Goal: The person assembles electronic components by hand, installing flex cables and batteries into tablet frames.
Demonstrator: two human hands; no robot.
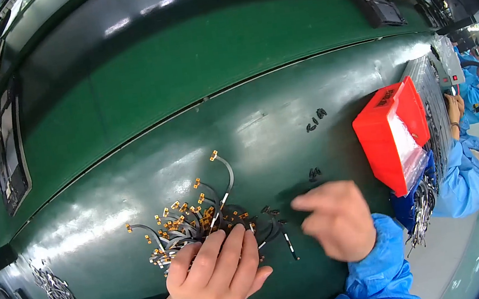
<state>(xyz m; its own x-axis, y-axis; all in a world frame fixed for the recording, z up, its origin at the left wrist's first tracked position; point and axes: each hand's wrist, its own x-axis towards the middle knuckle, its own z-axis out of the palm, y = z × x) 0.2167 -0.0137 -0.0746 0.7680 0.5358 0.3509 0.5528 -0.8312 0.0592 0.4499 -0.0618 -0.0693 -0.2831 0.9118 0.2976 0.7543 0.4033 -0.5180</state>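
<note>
A tangled pile of thin grey and black flex cables (169, 237) with gold connector ends lies at the lower middle of the bench. My left hand (216, 275) rests palm down on the near side of it, fingers slightly apart and the thumb stretched to the right. Its fingertips touch the cables; what lies under the palm is hidden. To the right of the pile, my right hand (338, 221) is raised, slightly blurred, its index finger pointing left and apart from the thumb. Nothing shows between those fingers. A few small black pieces (270, 210) lie between the hands.
Small black parts (316, 119) and another little cluster (314, 174) lie farther back. At right stand a red bin (379, 144) and a blue bin (403, 207) holding cables. More cables (60, 294) lie at far left. A co-worker (468, 163) sits at right.
</note>
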